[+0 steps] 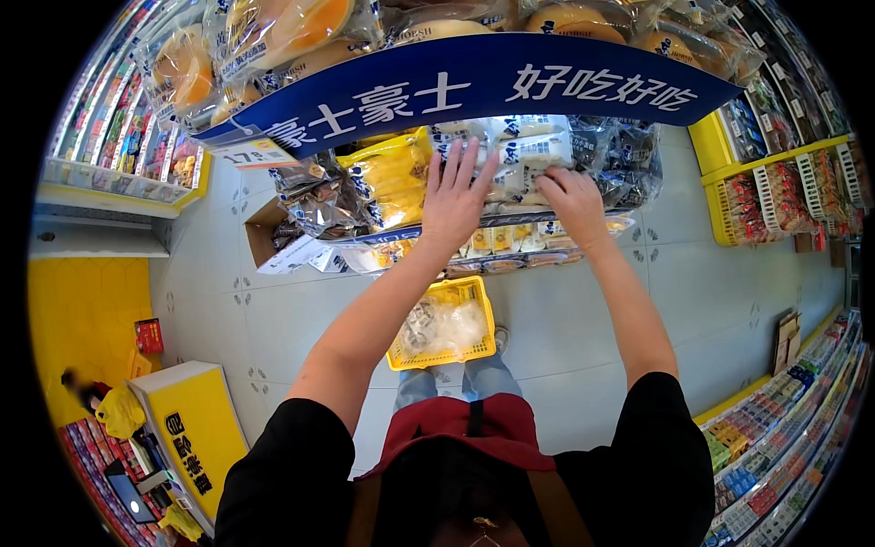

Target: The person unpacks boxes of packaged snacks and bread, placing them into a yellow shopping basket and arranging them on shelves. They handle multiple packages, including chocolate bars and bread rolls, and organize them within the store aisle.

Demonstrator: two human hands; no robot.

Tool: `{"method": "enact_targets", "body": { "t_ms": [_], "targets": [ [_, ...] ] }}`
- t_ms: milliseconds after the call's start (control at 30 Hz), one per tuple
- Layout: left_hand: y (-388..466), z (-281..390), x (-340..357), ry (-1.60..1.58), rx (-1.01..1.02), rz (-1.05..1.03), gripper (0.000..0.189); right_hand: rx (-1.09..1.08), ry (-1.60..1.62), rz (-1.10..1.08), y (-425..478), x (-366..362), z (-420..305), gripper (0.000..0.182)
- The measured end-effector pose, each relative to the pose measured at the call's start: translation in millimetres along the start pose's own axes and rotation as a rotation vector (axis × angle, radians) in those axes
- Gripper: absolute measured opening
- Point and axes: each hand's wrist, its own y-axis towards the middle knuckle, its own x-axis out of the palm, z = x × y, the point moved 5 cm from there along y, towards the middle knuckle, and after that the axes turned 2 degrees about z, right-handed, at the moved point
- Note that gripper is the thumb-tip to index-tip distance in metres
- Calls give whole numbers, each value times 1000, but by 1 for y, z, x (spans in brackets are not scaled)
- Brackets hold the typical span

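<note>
My left hand (454, 198) lies over a shelf of a bread display, palm down with its fingers spread. It rests where yellow packets (389, 179) meet a group of white-wrapped packets (534, 148). Close by on the right, my right hand (575, 202) has its fingers bent onto the white packets' near side; whether it grips one is unclear. Dark-wrapped packets (618, 154) sit just beyond it, and dark bags (318, 195) fill the shelf's left end. A blue sign board (410, 89) with writing arches above this shelf.
Bagged round breads (287, 34) are piled above the sign, with a price tag (249, 152) at its left. A yellow basket (444, 362) holding clear plastic bags stands on the floor before my legs. Stocked shelves (779, 184) stand right; a yellow counter (195, 424) is lower left, near another person.
</note>
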Motion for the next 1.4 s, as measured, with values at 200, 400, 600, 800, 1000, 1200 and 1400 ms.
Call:
{"method": "enact_targets", "body": {
  "t_ms": [200,400,600,800,1000,1200,1400],
  "targets": [
    [-13,-7,-12,-2,27,-82,63,20,-3,78,-10,-16,-17,33],
    [6,15,-7,-160,-12,-40,76,91,-175,210,-2,-4,-4,43],
    [46,1,3,-66,-197,-125,102,106,-265,114,23,12,-6,45],
    [55,10,5,-67,13,-57,84,324,-331,235,12,-15,9,45],
    [56,15,13,-59,-24,4,70,161,-148,161,19,-5,36,48],
    [50,35,4,-77,66,50,72,214,-221,243,-6,-16,31,55],
    [35,32,-4,-81,19,10,71,216,-85,373,-5,-36,4,51]
  ]
}}
